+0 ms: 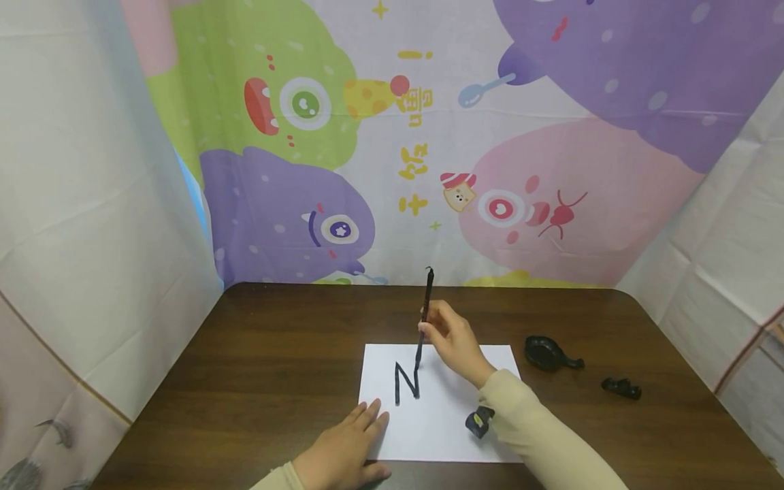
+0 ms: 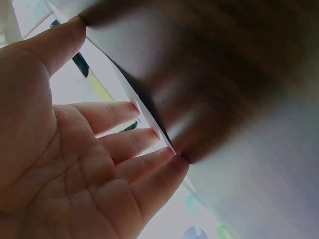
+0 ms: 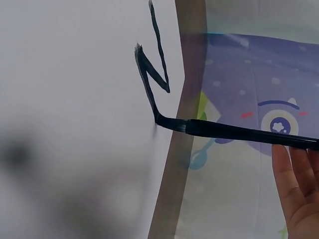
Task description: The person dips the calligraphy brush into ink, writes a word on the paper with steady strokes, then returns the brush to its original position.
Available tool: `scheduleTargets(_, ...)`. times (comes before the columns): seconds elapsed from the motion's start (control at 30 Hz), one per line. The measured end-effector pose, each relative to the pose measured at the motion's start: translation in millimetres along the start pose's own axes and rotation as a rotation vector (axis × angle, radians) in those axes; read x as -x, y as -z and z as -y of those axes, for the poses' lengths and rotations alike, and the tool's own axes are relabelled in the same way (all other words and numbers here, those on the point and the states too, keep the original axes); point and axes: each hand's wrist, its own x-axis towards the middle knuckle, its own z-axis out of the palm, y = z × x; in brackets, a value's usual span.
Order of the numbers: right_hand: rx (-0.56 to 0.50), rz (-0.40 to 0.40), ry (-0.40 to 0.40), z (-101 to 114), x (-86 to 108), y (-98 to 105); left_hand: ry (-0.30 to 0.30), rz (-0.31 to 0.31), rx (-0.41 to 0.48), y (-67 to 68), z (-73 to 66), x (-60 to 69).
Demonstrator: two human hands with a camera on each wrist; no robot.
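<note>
My right hand (image 1: 453,340) pinches a dark writing brush (image 1: 426,296) and holds it nearly upright above the white paper (image 1: 441,432). In the right wrist view, the bent bristles (image 3: 172,123) touch the paper at the end of a black stroke. The strokes form a letter N (image 1: 407,384) on the left half of the sheet. My left hand (image 1: 343,446) lies flat with fingers spread, its fingertips on the paper's lower left edge. The left wrist view shows the palm and straight fingers (image 2: 159,186) from below.
A small black weight-like block (image 1: 479,422) sits on the paper beside the right sleeve. Right of the sheet are a black handled ink dish (image 1: 544,353) and a small dark brush rest (image 1: 621,388) on the brown wooden table (image 1: 263,374). A cartoon-print curtain (image 1: 416,238) hangs behind.
</note>
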Motion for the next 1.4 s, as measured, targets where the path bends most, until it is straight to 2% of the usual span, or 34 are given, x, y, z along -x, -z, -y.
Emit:
scheduleTargets(0.2,0.014,-0.018,-0.008,-3.3,-3.1,-0.8,0.000,-0.004,0.003,-0.6,0.1,-0.7)
scheduleTargets(0.4,0.085,-0.042,-0.011,-4.0,-6.4,-2.1,0.014,0.006,0.015,-0.7,-0.2,-1.0)
scheduleTargets(0.5,0.101,-0.046,-0.015,7.2,-7.0,-1.5,0.014,0.008,0.020,-0.8,-0.3,-1.0)
scheduleTargets(0.67,0.064,-0.035,-0.015,30.0,-6.3,1.3,0.019,0.021,0.031,0.1,-0.8,-0.6)
scheduleTargets(0.77,0.052,-0.029,-0.012,31.0,-6.0,1.5,0.016,0.021,0.030,0.8,-0.7,-0.4)
scheduleTargets(0.83,0.048,-0.029,-0.013,29.3,-6.2,1.4,0.014,0.017,0.027,0.8,-0.4,-0.3)
scheduleTargets(0.97,0.026,-0.051,-0.019,10.2,-8.8,1.1,0.014,0.014,0.031,1.6,-0.7,-0.1)
scheduleTargets(1.1,0.000,-0.087,0.012,-1.3,-9.7,4.3,0.014,0.016,0.036,2.1,-1.1,0.0)
scheduleTargets(1.23,0.029,-0.106,0.045,0.9,-7.5,9.0,0.012,0.015,0.035,1.8,-1.0,0.2)
scheduleTargets(1.4,0.148,-0.094,0.100,3.5,-0.3,12.7,0.011,0.014,0.031,-0.1,-0.3,-0.2)
